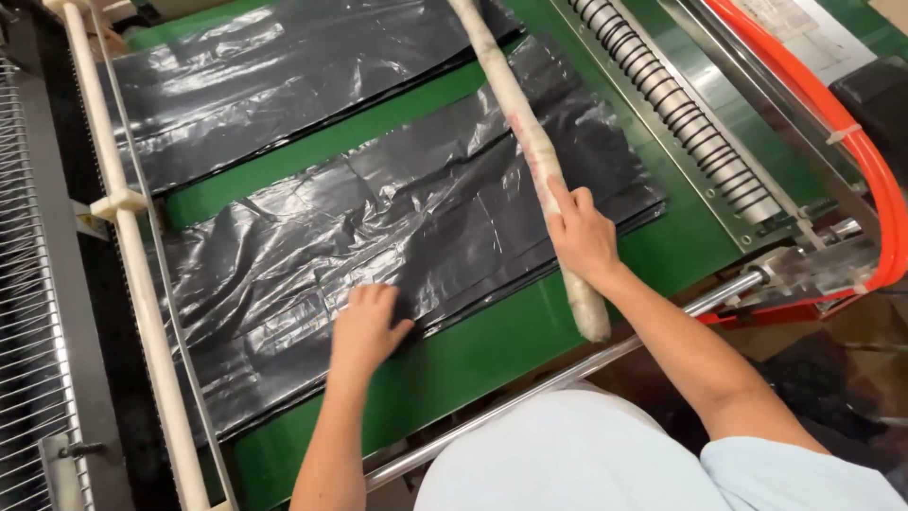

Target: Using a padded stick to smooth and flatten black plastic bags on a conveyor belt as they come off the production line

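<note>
A stack of black plastic bags point(378, 237) lies flat on a green conveyor belt point(492, 350). My left hand point(367, 326) presses flat on the near edge of this stack, fingers together. My right hand point(582, 232) grips a long, pale wrapped rod point(525, 142) that lies across the right part of the stack, its near end sticking out past the belt's edge. A second stack of black bags point(284, 76) rests farther back on the belt.
A cream-coloured bar point(128, 255) and a wire grid point(24, 312) border the left side. A ribbed metal roller point(672, 104), an orange hose point(842, 123) and a steel rail point(567, 378) sit to the right and front.
</note>
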